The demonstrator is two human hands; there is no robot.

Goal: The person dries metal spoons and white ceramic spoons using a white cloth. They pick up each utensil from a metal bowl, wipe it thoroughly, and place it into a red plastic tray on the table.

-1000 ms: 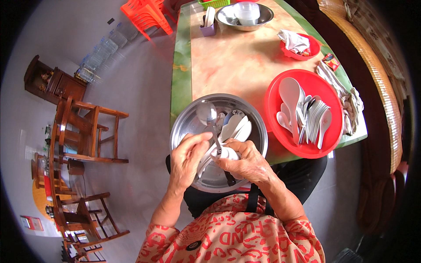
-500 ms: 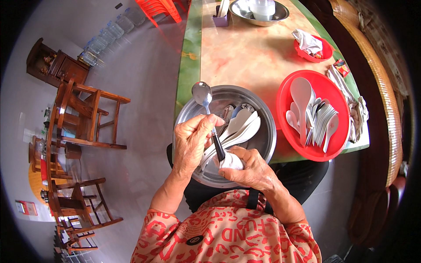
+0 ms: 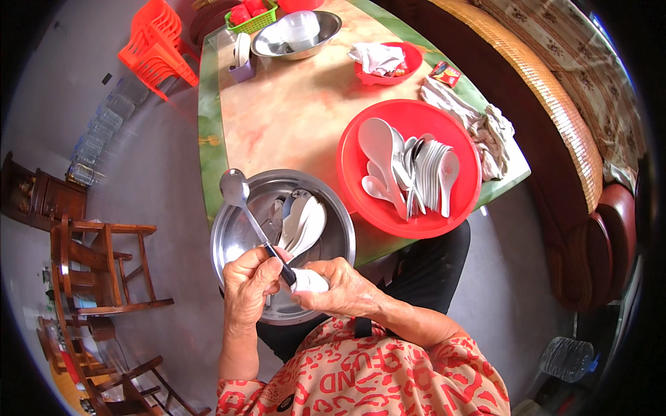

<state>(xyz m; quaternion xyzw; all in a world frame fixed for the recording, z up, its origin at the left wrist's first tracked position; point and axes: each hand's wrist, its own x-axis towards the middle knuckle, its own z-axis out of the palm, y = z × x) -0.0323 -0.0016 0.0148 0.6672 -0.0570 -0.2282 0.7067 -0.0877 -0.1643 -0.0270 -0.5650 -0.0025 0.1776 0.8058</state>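
A metal spoon with a black handle (image 3: 254, 223) slants over a round steel basin (image 3: 331, 253), its bowl up and to the left. My left hand (image 3: 246, 288) is closed, pinching the spoon by its black handle. In my right hand (image 3: 347, 290) a bunched white cloth (image 3: 310, 281) is pressed against the handle's lower end. Inside the steel basin lie several white soup spoons (image 3: 307, 227) and some metal ones, partly hidden by my hands. To the right, a red plastic basin (image 3: 463, 182) holds a row of white spoons (image 3: 431, 177), a large white ladle (image 3: 379, 142) and some metal pieces.
On the marbled table (image 3: 277, 118) stand a small red basket (image 3: 409, 69) with a white cloth, a steel bowl (image 3: 263, 47) with plastic containers, and a purple holder (image 3: 243, 71). A crumpled rag (image 3: 494, 142) lies at the right edge. Wooden chairs (image 3: 111, 270) stand left; a bench (image 3: 513, 83) is right.
The view has shifted, bringing more of the right side and the table's far end into sight. My left hand now grips lower on the spoon, nearer the cloth.
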